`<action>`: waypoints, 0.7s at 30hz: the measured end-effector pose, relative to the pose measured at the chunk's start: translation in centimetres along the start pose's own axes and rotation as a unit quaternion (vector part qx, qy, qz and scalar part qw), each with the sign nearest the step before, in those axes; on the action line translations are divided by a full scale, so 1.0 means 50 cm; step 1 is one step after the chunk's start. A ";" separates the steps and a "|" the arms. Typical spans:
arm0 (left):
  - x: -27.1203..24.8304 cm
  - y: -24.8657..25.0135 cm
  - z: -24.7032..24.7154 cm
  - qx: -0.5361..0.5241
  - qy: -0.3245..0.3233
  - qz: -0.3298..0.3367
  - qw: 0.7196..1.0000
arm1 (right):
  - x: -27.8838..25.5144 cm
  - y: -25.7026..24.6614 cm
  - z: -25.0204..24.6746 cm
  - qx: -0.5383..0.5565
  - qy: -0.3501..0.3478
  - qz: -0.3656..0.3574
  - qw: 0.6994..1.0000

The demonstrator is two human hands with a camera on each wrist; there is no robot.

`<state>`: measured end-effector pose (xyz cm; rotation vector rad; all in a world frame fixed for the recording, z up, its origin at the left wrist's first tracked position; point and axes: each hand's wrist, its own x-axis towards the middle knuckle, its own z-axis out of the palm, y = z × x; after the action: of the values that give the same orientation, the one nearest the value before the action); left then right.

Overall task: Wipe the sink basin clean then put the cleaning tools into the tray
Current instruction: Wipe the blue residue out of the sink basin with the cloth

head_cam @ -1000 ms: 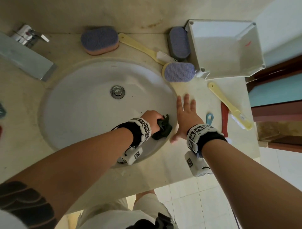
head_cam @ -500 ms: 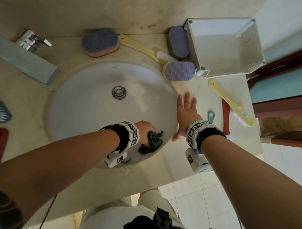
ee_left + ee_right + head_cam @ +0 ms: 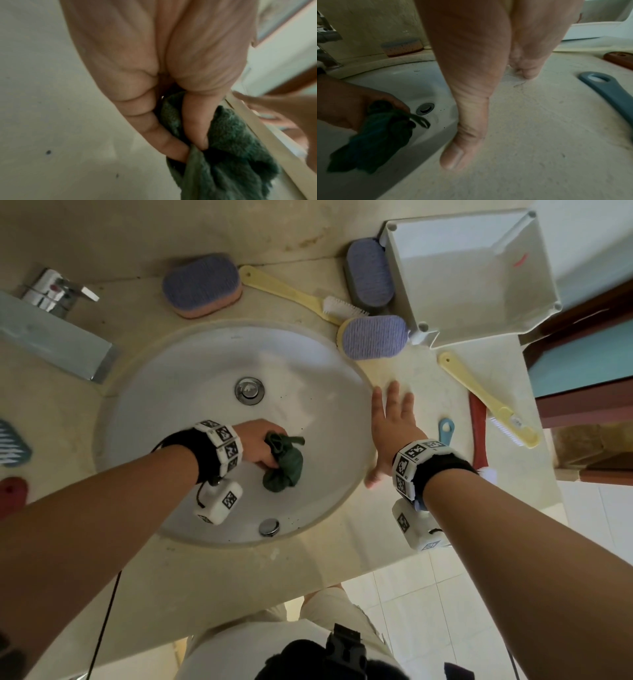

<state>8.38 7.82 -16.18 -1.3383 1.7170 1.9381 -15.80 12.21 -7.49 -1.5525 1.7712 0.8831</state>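
Note:
My left hand (image 3: 263, 445) grips a bunched dark green cloth (image 3: 284, 463) inside the white sink basin (image 3: 178, 392), near its front right wall. In the left wrist view the thumb and fingers (image 3: 193, 128) curl round the cloth (image 3: 231, 148). My right hand (image 3: 390, 422) lies flat, fingers straight, on the beige counter (image 3: 428, 378) just right of the basin rim; the right wrist view shows its thumb (image 3: 462, 148) at the rim. The white tray (image 3: 472, 275) stands at the back right, holding nothing I can see. Small dark specks dot the basin.
Three purple sponges (image 3: 202, 285) (image 3: 370, 275) (image 3: 375, 337) and a yellow brush (image 3: 291, 292) lie behind the basin. Another yellow brush (image 3: 489, 402), a red handle (image 3: 478, 429) and a blue handle (image 3: 446, 431) lie right of my right hand. The tap (image 3: 54, 320) is at the back left.
My left hand has dragged the cloth from the basin's right rim leftward and down toward the basin's middle. The right hand has stayed flat on the counter.

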 end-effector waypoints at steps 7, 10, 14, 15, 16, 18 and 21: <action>-0.006 -0.009 -0.071 -0.221 0.171 0.018 0.960 | -0.003 -0.003 0.000 0.006 0.007 -0.001 1.000; 0.017 -0.010 -0.087 -0.299 0.257 0.032 0.918 | -0.003 -0.003 0.000 0.012 0.008 0.000 1.000; 0.058 -0.004 -0.099 -0.246 0.401 0.014 0.882 | 0.001 -0.003 0.002 0.009 0.008 0.003 1.000; 0.071 -0.005 -0.099 -0.246 0.417 0.009 0.875 | 0.002 -0.003 0.002 0.010 0.007 0.003 1.000; 0.087 -0.006 -0.097 -0.245 0.424 0.006 0.872 | 0.003 -0.003 0.003 0.011 0.007 0.004 1.000; 0.116 -0.011 -0.091 -0.199 0.417 -0.019 0.887 | 0.005 -0.003 0.004 0.009 0.007 0.004 1.000; 0.144 -0.026 -0.078 -0.002 0.374 -0.064 0.925 | 0.007 -0.004 0.003 0.009 0.005 0.007 1.000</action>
<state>7.09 1.99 -21.94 -2.3293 1.8232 1.4336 -15.64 12.11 -7.90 -1.5378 1.7941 0.8654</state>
